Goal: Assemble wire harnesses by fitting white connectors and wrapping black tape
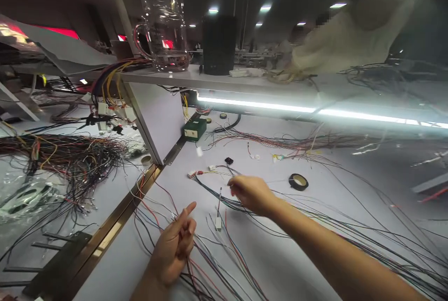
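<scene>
My left hand (177, 242) is at the lower middle, palm partly up, index finger pointing out and the other fingers curled round loose wires (210, 256). These wires, red, blue, white and black, run out on both sides of it. My right hand (250, 192) reaches in above a dark cable bundle (213, 193), fingertips pinched together; what they hold, if anything, is hidden. Between the hands lies a white connector (218, 223) with a short lead. Just beyond are a white connector (192, 174) on the bundle's end, a smaller white plug (212, 168) and a black connector (228, 160).
A roll of black tape (298, 182) lies right of my right hand. A green box (195, 129) stands by the partition (157, 114). Tangled wires (80, 161) spread on the left. Above the lit strip, a shelf (210, 79) bears a glass jug (164, 25) and a dark container (219, 44).
</scene>
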`<state>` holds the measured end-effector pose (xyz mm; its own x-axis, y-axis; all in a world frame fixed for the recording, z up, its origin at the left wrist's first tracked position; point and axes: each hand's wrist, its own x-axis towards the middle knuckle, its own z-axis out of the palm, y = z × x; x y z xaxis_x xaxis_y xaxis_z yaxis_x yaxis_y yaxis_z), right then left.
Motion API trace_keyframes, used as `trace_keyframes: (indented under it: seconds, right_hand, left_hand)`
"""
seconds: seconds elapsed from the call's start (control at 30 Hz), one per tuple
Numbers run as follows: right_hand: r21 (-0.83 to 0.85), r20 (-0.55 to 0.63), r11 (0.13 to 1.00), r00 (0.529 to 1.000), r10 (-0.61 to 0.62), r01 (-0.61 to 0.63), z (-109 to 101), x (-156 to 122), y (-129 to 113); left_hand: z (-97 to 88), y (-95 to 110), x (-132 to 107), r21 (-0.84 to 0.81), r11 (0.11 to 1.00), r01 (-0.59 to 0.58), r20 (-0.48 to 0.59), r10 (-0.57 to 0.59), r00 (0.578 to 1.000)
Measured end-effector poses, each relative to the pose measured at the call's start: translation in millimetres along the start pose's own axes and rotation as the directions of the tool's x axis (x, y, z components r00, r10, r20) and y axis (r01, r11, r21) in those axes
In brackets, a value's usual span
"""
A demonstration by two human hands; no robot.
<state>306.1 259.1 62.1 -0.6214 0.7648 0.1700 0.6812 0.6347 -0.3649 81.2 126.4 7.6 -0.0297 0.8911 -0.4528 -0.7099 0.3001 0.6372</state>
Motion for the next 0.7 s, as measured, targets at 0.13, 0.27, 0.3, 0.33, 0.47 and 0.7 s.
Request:
trace_keyframes:
  seconds: [0.13, 0.27, 0.3, 0.33, 0.47, 0.7]
  right_hand:
    - [-0.043, 0.101, 0.986, 0.983, -0.156, 0.161, 38.5, -43.8, -38.3]
    - [-0.129, 0.134, 0.961, 0.964, -0.228, 0.245, 47.1, -60.7, -30.6]
    - [-0.148, 0.132, 0.962, 0.968, -0.211, 0.23, 42.3, -63.3, -22.0]
    - [-0.165, 0.128, 0.964, 0.974, -0.188, 0.208, 35.0, -66.1, -11.4]
    - [-0.211, 0.093, 0.973, 0.993, -0.076, 0.094, -9.7, -83.9, 40.3]
    - [-0.182, 0.169, 0.983, 0.986, -0.006, 0.037, -60.9, -128.0, 76.5]
  left_hand:
    - [3.1, -3.8, -0.6, 0.088, 0.993, 0.082, 0.052, -0.087, 0.995]
    - [4.1, -6.3, -0.8, 0.118, 0.992, 0.04, 0.085, -0.05, 0.995]
    - [3.8, -6.3, -0.7, 0.112, 0.993, 0.025, 0.086, -0.035, 0.996]
    - [3.4, -6.2, -0.6, 0.102, 0.995, 0.016, 0.084, -0.025, 0.996]
    - [2.2, -6.1, 0.1, 0.076, 0.997, -0.006, 0.073, 0.0, 0.997]
    - [14.6, -3.4, -8.3, 0.081, 0.996, -0.049, 0.088, 0.042, 0.995]
